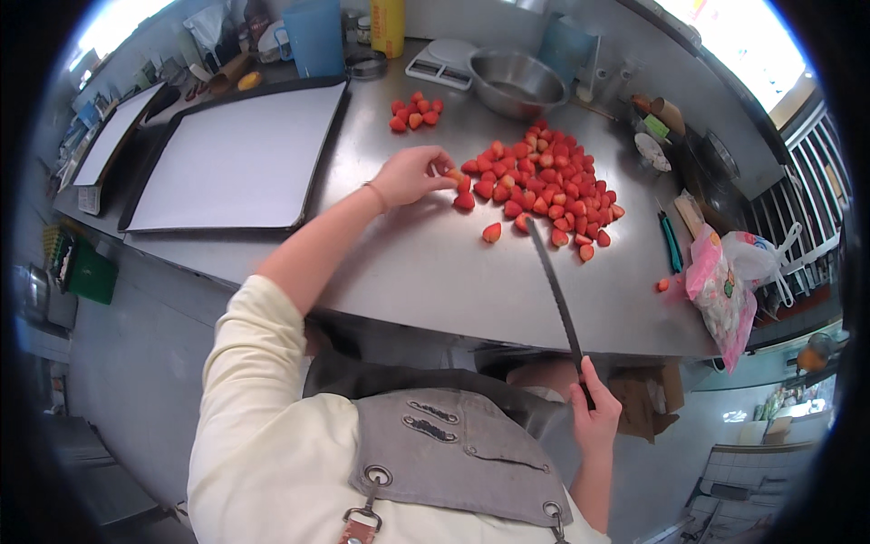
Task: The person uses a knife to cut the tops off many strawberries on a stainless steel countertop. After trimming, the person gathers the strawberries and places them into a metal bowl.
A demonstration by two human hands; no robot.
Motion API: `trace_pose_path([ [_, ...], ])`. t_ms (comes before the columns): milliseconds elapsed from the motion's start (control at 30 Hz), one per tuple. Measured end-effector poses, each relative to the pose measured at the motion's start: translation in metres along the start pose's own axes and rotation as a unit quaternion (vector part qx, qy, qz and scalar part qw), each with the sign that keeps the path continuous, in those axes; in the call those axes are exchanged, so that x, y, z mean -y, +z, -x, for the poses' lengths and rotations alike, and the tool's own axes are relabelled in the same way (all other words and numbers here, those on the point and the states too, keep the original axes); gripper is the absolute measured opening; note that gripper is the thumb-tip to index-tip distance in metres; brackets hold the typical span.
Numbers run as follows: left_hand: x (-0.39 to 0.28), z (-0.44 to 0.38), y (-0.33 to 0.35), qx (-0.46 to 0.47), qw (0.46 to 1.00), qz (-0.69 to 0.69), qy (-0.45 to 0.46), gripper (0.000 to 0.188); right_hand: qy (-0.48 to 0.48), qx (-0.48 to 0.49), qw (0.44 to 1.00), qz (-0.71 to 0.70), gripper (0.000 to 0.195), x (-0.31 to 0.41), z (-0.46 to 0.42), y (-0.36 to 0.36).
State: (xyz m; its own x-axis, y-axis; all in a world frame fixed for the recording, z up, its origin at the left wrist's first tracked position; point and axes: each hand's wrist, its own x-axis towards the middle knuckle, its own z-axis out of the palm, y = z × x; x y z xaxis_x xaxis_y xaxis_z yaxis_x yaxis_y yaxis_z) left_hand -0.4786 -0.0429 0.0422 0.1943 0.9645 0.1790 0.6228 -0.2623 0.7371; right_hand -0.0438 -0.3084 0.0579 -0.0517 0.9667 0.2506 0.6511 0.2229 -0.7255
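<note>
My left hand (408,178) pinches a strawberry (454,175) between thumb and fingertips, at the left edge of a large heap of strawberries (544,173) on the steel worktable (414,272). In my right hand (595,408), by the table's front edge, is the handle of a long serrated knife (559,292). Its dark blade slants away from me, and the tip meets a strawberry (523,222) at the heap's near side. One strawberry (491,232) lies apart, left of the tip. A smaller group of strawberries (416,113) sits beyond my left hand.
Left stands a dark baking tray lined with white paper (234,163). Behind the heap are a steel bowl (518,85), a kitchen scale (438,73) and a blue pitcher (312,41). A teal-handled tool (670,245) and a pink plastic bag (722,289) lie right.
</note>
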Motion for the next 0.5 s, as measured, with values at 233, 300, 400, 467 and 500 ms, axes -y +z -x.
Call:
trace_pose_path([
  [233, 0.006, -0.051, 0.027, -0.051, 0.995, -0.075, -0.045, 0.037, 0.000, -0.017, 1.000, -0.009, 0.053, -0.012, 0.001, 0.021],
  [300, 0.020, -0.073, 0.005, -0.141, 0.984, -0.109, -0.025, 0.038, 0.018, -0.031, 0.999, -0.029, 0.051, -0.011, -0.003, 0.025],
  [400, 0.046, -0.095, -0.016, -0.141, 0.935, -0.323, -0.050, 0.036, -0.009, -0.039, 0.999, -0.036, 0.047, -0.011, -0.012, 0.028],
  [467, 0.063, -0.110, -0.022, -0.091, 0.921, -0.370, -0.074, 0.036, -0.007, -0.025, 0.999, -0.031, 0.046, -0.010, -0.017, 0.030],
  [500, 0.069, -0.117, -0.021, -0.091, 0.922, -0.366, -0.087, 0.036, -0.028, -0.037, 0.998, -0.032, 0.046, -0.009, -0.019, 0.032],
])
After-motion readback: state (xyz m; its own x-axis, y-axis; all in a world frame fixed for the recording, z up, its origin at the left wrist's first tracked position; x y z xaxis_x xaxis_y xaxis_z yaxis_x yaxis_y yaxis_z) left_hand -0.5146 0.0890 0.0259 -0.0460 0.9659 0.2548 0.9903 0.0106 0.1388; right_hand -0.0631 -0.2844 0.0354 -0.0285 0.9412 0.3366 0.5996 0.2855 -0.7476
